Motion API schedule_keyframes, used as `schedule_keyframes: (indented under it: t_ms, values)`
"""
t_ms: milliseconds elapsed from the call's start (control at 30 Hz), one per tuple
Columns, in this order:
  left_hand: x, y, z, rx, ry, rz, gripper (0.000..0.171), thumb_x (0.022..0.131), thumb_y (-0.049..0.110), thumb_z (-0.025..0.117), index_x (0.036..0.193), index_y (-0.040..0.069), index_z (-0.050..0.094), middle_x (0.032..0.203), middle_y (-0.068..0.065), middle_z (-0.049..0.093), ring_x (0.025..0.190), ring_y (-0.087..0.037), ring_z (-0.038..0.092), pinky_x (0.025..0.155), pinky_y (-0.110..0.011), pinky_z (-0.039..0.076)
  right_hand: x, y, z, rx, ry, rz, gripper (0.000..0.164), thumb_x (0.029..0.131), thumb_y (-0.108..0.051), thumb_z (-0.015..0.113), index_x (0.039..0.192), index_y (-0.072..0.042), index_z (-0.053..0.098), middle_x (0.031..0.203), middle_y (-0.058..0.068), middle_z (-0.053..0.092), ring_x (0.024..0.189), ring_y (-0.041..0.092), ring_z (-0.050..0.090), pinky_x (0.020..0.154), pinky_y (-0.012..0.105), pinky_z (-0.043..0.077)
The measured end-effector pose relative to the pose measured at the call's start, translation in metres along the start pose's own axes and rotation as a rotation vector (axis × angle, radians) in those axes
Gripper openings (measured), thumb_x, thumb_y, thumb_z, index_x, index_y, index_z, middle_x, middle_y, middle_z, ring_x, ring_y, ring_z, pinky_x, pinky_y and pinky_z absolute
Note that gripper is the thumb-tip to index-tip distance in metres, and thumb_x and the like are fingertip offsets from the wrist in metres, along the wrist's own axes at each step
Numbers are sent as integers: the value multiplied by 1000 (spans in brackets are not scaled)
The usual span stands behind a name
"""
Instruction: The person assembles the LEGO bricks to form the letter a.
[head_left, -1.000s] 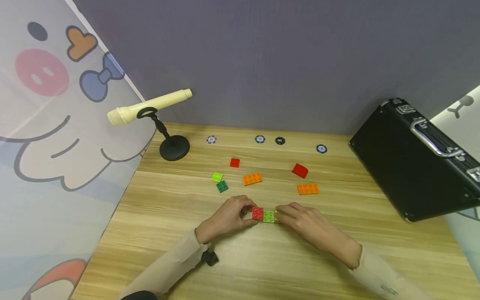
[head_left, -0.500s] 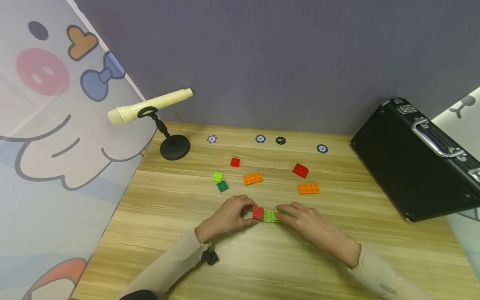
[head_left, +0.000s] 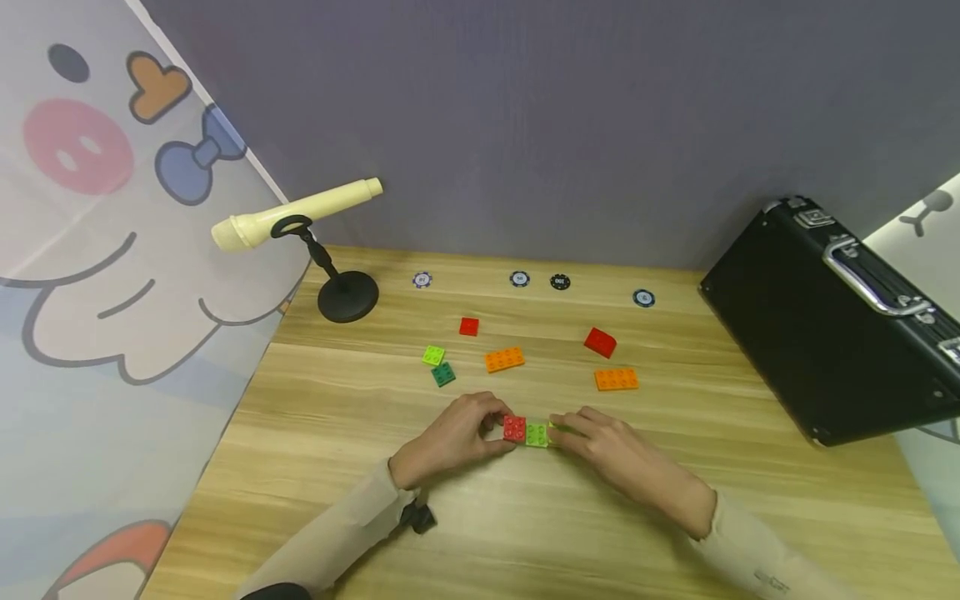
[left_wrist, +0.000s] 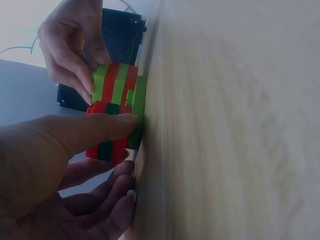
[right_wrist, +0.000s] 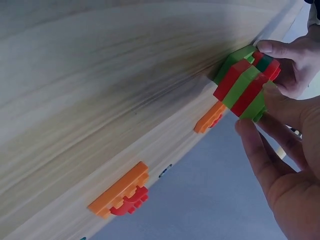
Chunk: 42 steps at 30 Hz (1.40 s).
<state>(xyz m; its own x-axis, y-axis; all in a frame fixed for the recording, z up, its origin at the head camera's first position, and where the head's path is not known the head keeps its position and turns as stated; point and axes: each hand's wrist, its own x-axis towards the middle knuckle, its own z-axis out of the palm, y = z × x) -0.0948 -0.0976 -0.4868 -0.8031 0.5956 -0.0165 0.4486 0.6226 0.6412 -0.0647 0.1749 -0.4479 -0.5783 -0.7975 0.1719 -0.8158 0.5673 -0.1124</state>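
The toy-brick build stands between both hands, two towers on a green base. Leftmost, a cream microphone tilts in its black stand. Lime brick and dark green brick lie near the left hand, whose thumb and index finger pinch the red-and-dark-green tower, probably to steady that end. The right hand clamps the red-and-lime tower between thumb and fingertips, seemingly so neither end can tip or slide. Beyond it lie a red brick and an orange plate; a black suitcase stands farther right.

From left: the black object by the left sleeve is hard to identify; the left thumb covers part of its tower; the right fingers mask most of the other's top; the frame crops the suitcase. Whether the base fully touches the wooden table is unclear.
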Motion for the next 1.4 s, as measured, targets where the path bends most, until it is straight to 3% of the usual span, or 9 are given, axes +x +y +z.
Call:
schedule_keyframes:
  t_ms: [233,400,500,700,933,1100,1167,1300,1400]
  values:
    - [-1,0,-1,-4,1,-12,29,81,31,81,105,18,71,90,10,65,77,-6,57,66,-16,45,2,-1,-1,-19,0,7,44,81,-4,76,123,-17,68,128,4,65,106,18,65,82,33,58]
    - [0,-1,1,-18,2,2,29,81,31,81,105,18,70,92,10,65,80,-4,59,70,-15,48,10,4,-5,59,46,-5,24,87,-26,75,109,-19,73,114,-2,69,94,12,68,75,31,58]
    - [1,-1,2,-27,2,13,28,82,30,80,105,17,70,94,10,66,82,-2,60,73,-15,50,21,13,-12,132,54,-7,21,88,-36,73,102,-20,74,103,-7,71,87,7,67,71,27,57]
    - [1,2,2,-3,13,15,28,82,30,80,105,17,70,92,10,66,82,-2,60,74,-16,49,67,45,-20,156,-1,34,17,93,-28,68,104,-17,75,99,-7,71,87,7,67,74,28,57]
    - [-3,3,3,20,35,2,28,82,31,80,103,17,71,89,10,65,80,-4,58,72,-16,47,138,74,-2,161,-148,34,22,96,-23,64,114,-12,70,109,1,69,92,12,65,80,31,56]
    - [-3,1,5,16,40,0,28,81,31,81,103,16,71,89,9,65,79,-4,58,72,-16,47,176,76,18,111,-182,-21,25,97,-24,62,118,-11,65,113,4,65,98,17,62,86,35,55]
    - [-3,0,6,15,39,1,29,81,32,81,103,16,71,89,9,66,80,-4,59,72,-16,48,187,74,24,84,-189,-26,32,97,-27,61,125,-11,62,121,7,63,107,20,62,92,37,54]
    - [-3,-1,7,19,44,12,28,81,31,81,102,16,71,88,8,66,80,-4,59,72,-15,48,202,69,33,38,-203,-42,45,98,-31,60,136,-9,56,138,11,55,125,26,56,103,40,49]
    - [-3,0,6,17,49,25,27,81,30,81,102,16,71,88,8,66,80,-3,59,72,-15,47,207,66,36,30,-209,-52,43,97,-31,61,135,-9,58,136,10,55,123,25,56,102,40,49]
